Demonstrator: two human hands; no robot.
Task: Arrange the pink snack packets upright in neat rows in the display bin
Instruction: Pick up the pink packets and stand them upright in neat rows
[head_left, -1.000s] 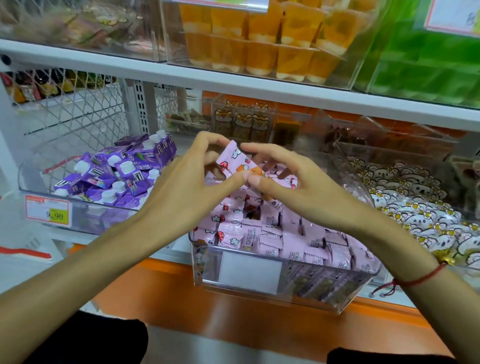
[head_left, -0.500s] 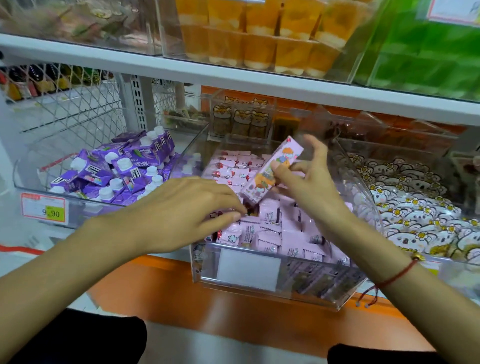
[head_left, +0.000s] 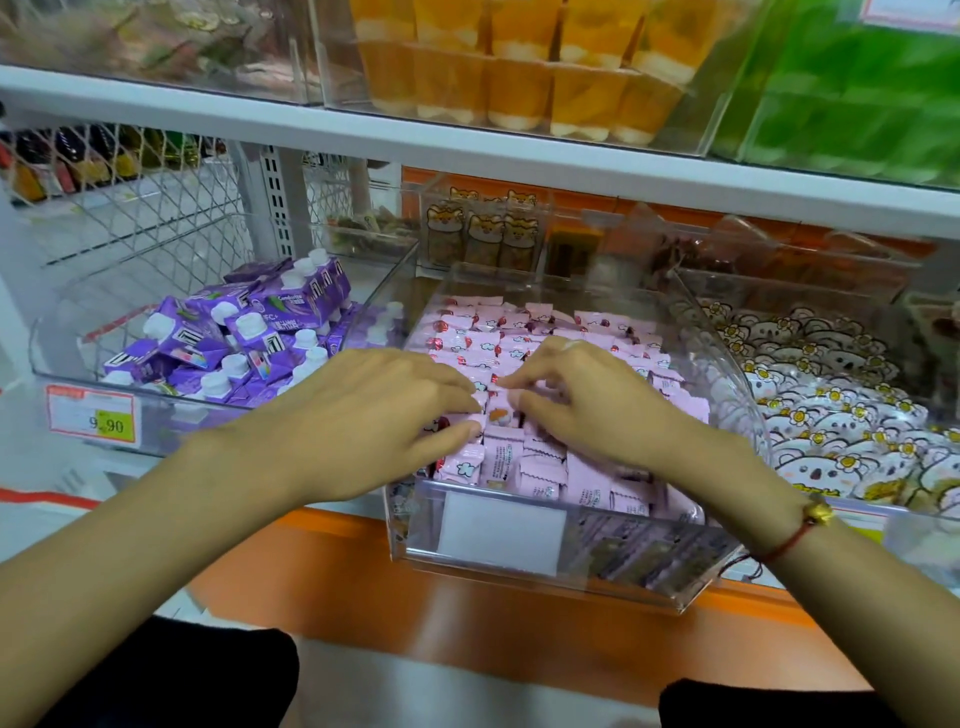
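Fingers (head_left: 457, 387) of both hands lie curled on the packets, tips nearly meeting; whether they pinch one I cannot tell. Beneath them the clear bin (head_left: 524, 566) sits on the shelf, holding pink packets (head_left: 524, 332) with red and white prints, upright in rows, left hand (head_left: 363, 415) and right hand (head_left: 587, 400) on the near rows.

A clear bin (head_left: 384, 280) at left held purple cartons with white caps (head_left: 249, 332); a price tag reading 9.90 (head_left: 92, 415) was fixed to its front. At right lay white bear-print packets (head_left: 831, 405). The shelf above (head_left: 467, 140) carried orange jelly cups (head_left: 519, 78) and green packs (head_left: 852, 93).
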